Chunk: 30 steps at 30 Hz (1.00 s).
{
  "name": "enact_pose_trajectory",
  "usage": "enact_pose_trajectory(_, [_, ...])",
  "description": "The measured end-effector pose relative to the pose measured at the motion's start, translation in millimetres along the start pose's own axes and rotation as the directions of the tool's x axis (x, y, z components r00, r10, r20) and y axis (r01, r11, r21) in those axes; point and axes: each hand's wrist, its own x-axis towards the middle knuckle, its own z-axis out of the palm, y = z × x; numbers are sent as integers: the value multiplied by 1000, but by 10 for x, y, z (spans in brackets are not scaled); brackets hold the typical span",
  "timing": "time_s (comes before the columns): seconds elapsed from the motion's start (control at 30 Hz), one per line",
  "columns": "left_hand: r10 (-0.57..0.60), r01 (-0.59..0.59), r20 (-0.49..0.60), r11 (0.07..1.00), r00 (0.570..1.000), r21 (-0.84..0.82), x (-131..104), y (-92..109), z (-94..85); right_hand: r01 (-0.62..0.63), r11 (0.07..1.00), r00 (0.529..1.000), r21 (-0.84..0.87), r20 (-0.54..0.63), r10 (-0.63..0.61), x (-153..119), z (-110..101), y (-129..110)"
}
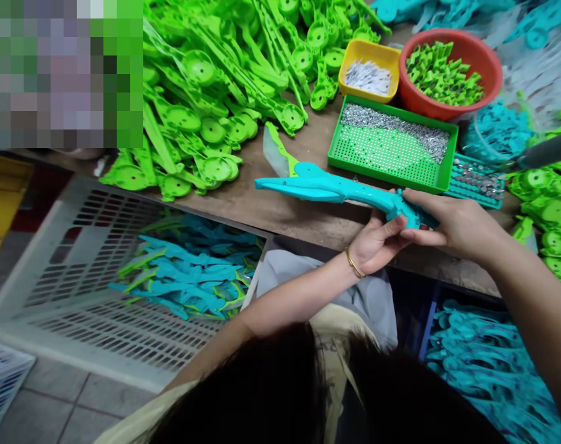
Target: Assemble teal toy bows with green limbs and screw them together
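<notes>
A long turquoise plastic piece (326,185), with a round disc-like bump near its far left end, is held level above the table. Next to its left end shows a lime-green part with a clear blade-like sheet (279,151). My left hand (377,243), with a gold bangle at the wrist, grips the piece's right end from below, thumb on its side. Closed on that same end from the right is my right hand (453,222). The fingers of both hands partly hide the end of the piece.
Lime-green plastic parts (229,74) are heaped at the back left. Behind my hands stand a green tray of small metal pieces (394,182), a yellow bin (344,68) and a red bowl (495,68). A white crate (44,216) holds turquoise-green pieces; a dark tool (548,151) juts in right.
</notes>
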Motion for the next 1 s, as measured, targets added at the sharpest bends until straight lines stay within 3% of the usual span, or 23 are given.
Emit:
enact_pose_trajectory(0.23, [-14,5,-78,994,997,-108,5,5,69,21,1000,1000,10,-8,-21,5,-7,42])
enact_pose_trajectory(0.67, [-11,-4,-74,982,997,-189,16,-16,59,-1,999,1000,-40,19,2,49,-64,12])
enact_pose_trajectory(0.9, [-16,1,-117,992,993,-124,3,13,89,-39,999,998,-17,39,39,105,-114,-20])
enact_pose_trajectory(1.0, [-14,-5,-103,982,995,-189,10,11,85,-59,998,997,-27,53,61,127,-133,-38])
